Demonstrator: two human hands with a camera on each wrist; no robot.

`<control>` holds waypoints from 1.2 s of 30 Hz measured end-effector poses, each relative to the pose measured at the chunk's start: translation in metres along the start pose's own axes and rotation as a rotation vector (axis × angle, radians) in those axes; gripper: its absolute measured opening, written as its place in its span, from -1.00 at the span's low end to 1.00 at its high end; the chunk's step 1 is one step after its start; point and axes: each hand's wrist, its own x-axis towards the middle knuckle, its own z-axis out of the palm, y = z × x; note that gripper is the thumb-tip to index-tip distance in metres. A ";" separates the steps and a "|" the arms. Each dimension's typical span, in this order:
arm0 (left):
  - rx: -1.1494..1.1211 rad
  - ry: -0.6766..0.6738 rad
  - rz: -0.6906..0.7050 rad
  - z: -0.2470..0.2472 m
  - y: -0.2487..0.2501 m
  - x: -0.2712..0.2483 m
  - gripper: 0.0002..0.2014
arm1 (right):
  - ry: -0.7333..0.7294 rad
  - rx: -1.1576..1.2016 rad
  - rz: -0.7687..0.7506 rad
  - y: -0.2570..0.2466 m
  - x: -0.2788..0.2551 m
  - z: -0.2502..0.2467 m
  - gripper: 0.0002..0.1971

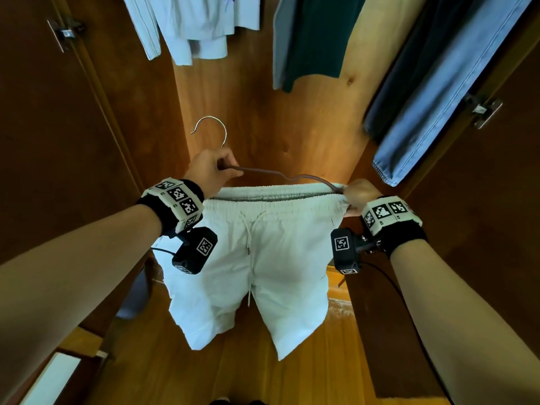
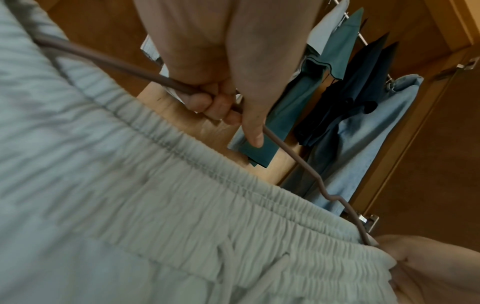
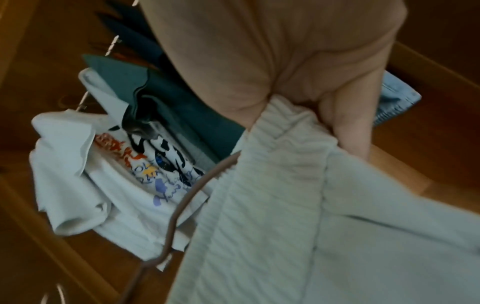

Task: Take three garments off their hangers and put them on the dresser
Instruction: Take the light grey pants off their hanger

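Note:
White drawstring shorts point(image 1: 257, 267) hang in front of me on a thin brown hanger point(image 1: 271, 173) with a metal hook point(image 1: 214, 128). My left hand point(image 1: 211, 171) grips the hanger's top wire just under the hook; the left wrist view shows the fingers point(image 2: 215, 107) curled round the hanger point(image 2: 298, 162). My right hand point(image 1: 358, 197) pinches the right end of the elastic waistband point(image 1: 277, 194), where the hanger's arm goes into it. In the right wrist view the right hand point(image 3: 311, 115) holds the bunched shorts point(image 3: 298, 205). The left end of the hanger is hidden inside the shorts point(image 2: 130, 195).
I face an open wooden wardrobe. White printed shirts point(image 1: 190, 21), a dark green garment point(image 1: 318, 36) and blue-and-navy trousers point(image 1: 432, 92) still hang from the rail. Open doors with metal hinges point(image 1: 483, 109) stand on both sides. A wooden floor point(image 1: 233, 369) lies below.

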 end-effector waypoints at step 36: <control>0.183 -0.098 0.210 0.013 0.053 0.020 -0.92 | -0.121 -0.112 -0.584 -0.054 -0.046 0.003 -0.46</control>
